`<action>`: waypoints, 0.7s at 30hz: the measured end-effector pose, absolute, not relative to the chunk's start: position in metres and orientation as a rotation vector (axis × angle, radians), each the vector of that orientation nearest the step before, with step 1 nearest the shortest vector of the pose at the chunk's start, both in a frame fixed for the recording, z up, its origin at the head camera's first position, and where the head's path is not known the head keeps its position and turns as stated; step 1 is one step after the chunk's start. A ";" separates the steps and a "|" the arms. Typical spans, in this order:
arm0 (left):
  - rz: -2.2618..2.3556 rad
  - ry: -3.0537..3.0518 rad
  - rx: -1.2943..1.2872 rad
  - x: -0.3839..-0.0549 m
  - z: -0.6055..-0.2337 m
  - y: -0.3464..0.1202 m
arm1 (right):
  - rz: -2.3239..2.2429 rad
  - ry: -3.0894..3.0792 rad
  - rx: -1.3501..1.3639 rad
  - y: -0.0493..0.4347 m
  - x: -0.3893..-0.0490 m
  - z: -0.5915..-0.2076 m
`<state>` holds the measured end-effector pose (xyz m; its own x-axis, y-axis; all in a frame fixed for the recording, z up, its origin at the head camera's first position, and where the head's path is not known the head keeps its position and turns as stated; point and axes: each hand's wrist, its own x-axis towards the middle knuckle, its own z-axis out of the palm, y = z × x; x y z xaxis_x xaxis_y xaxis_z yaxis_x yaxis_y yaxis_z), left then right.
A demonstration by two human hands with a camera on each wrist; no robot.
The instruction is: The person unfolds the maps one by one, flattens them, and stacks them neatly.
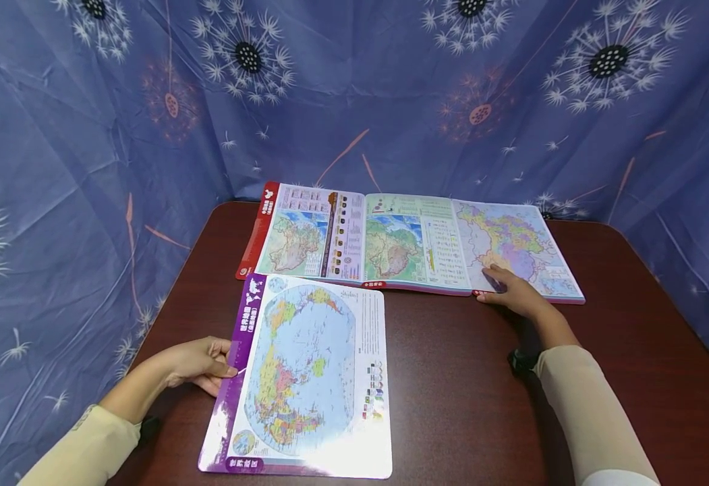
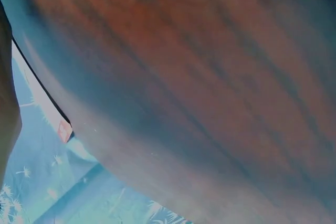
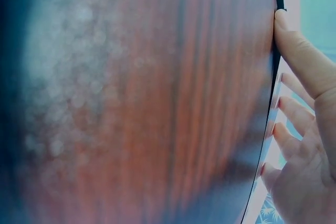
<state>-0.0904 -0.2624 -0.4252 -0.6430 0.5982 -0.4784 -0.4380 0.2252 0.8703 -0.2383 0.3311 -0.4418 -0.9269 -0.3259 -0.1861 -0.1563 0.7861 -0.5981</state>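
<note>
Pale cream sleeves (image 1: 591,405) lay lowest before me, one at each side, a dark band (image 1: 521,363) showing at the right wrist. Between them, on a glossy reddish-brown worktop (image 1: 451,378), I saw a white rectangular world map with a broad purple border (image 1: 305,364), flat and shining along its bottom. The person's left grip (image 1: 201,362) had it pinched by the purple side, around the middle of that edge, thumb on top and the other fingers partly hidden beneath; nearly all of the map stretched away to the right of that hold.

Beyond, three more maps ran side by side: a relief map with a red side strip (image 1: 299,239), a green-toned relief map (image 1: 393,246) and, rightmost, a pastel-coloured map (image 1: 506,236). The purple-bordered one met the red-stripped one at a corner; whether it overlapped, I couldn't tell. The right grip (image 1: 517,294) rested on the pastel map's near left corner, fingers loosely spread, thumb apart at the edge. Behind everything hung a blue cloth printed with dandelions (image 1: 360,74).
</note>
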 end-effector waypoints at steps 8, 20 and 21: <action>1.638 1.729 0.237 -0.103 -0.421 -0.253 | -0.918 2.699 -0.401 0.333 -0.237 -0.443; 1.855 2.037 0.154 -0.134 -0.419 -0.222 | -0.826 2.702 -0.349 0.331 -0.237 -0.440; 1.893 2.047 0.140 -0.138 -0.419 -0.219 | -0.828 2.703 -0.351 0.331 -0.237 -0.441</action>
<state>-0.1376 -0.2191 -0.4189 -0.9346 0.3038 -0.1849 -0.1607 0.1031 0.9816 -0.2374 0.3310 -0.4406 -0.9275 -0.3132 -0.2039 -0.1451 0.8047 -0.5757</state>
